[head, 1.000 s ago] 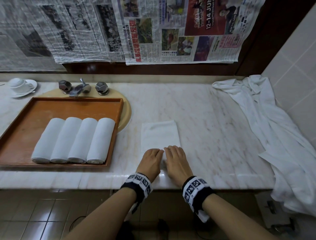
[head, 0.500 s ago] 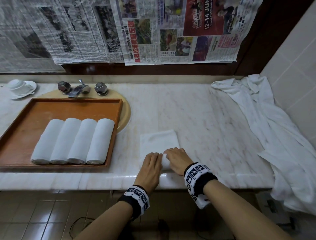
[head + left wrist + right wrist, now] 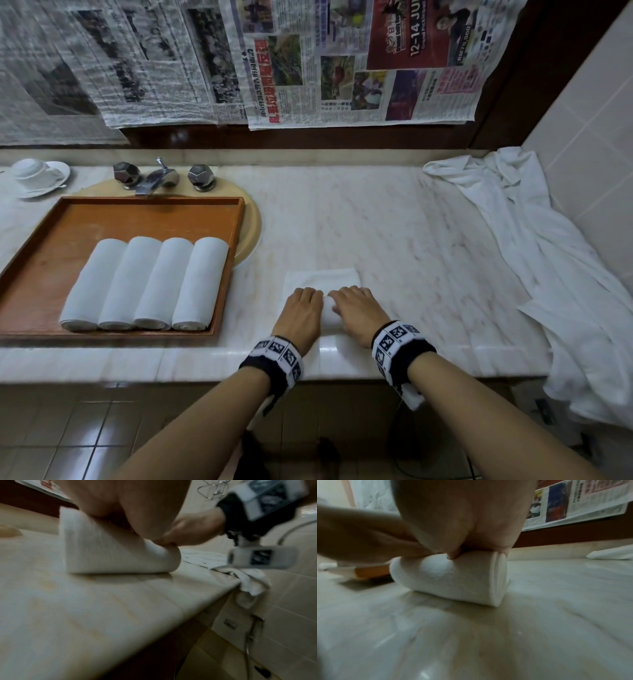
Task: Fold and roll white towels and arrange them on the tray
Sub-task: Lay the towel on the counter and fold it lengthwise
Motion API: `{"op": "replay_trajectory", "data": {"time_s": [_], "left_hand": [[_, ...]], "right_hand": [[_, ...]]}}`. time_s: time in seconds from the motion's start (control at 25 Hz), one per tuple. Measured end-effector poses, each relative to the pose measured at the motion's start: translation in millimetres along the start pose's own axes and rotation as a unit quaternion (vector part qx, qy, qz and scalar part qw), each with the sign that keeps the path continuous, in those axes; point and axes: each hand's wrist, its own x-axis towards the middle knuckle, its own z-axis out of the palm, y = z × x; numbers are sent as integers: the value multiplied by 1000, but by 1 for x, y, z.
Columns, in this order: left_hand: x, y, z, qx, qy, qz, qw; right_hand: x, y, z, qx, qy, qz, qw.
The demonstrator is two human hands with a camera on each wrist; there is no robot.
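A white towel lies on the marble counter, its near part wound into a roll. My left hand and right hand sit side by side on the roll, fingers curved over its far side. A short flat strip still shows beyond the fingers. The left wrist view has the roll under my palm. In the right wrist view the roll shows its spiral end. Several rolled white towels lie side by side in the wooden tray at the left.
The tray rests over a round sink with a faucet behind it. A cup on a saucer stands at the far left. A heap of white cloth drapes over the counter's right end. Newspapers cover the wall.
Both hands have rolled the towel away from me. The roll has grown thicker and the flat part beyond the fingers has become shorter.
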Motion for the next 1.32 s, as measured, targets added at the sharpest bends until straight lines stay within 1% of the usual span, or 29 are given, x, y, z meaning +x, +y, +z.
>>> {"op": "replay_trajectory", "data": {"time_s": [0.04, 0.08, 0.12, 0.16, 0.2, 0.24, 0.32, 0.36, 0.4, 0.44, 0.52, 0.6, 0.68, 0.8, 0.96, 1.08, 1.16, 1.2, 1.24, 1.32], "left_hand": [[-11, 2, 7, 7, 37, 16, 999], [-21, 4, 16, 25, 58, 31, 998], [-30, 7, 24, 47, 50, 38, 997], [-36, 9, 29, 71, 19, 32, 997], [-38, 9, 33, 93, -16, 20, 995], [-37, 8, 36, 110, -38, 9, 993], [-27, 6, 37, 139, -65, -6, 988], [-20, 5, 33, 145, -75, -15, 987], [-11, 5, 28, 150, -83, -21, 985], [-2, 5, 23, 156, -88, -25, 984], [16, 3, 13, 168, -83, -17, 982], [31, 1, 6, 174, -92, -15, 980], [42, -4, 4, 181, -110, -25, 977], [61, -11, 4, 184, -132, -43, 973], [83, -15, 1, 145, -175, -86, 970], [88, -14, 0, 119, -212, -110, 964], [83, -15, -1, 104, -231, -102, 962], [78, -15, -2, 95, -234, -93, 963], [72, -16, -5, 95, -231, -77, 965], [60, -20, -24, 115, -199, -40, 972]], "right_hand": [[6, 0, -5, 1, -34, 18, 999], [10, -1, -8, 1, -65, 37, 997], [12, -2, -11, 5, -84, 50, 995], [13, -3, -11, 10, -89, 56, 994], [14, -3, -10, 16, -75, 57, 995], [13, -5, -8, 22, -33, 53, 998], [-1, -12, 2, 25, 93, 37, 995], [-10, -15, 9, 5, 127, 26, 992], [-19, -16, 18, -22, 146, 16, 989], [-26, -15, 27, -53, 142, 14, 988], [-28, -11, 33, -89, 91, 37, 991], [-16, -7, 21, -98, 40, 53, 993], [-1, -7, 6, -96, -31, 59, 993], [22, -2, -7, -98, -71, 72, 990], [56, 9, -26, -44, -128, 95, 986], [65, 18, -38, -7, -189, 115, 975], [56, 18, -35, 29, -203, 139, 969], [49, 14, -33, 39, -199, 147, 968], [43, 9, -34, 38, -194, 147, 969], [36, -8, -44, 22, -189, 129, 973]]}}
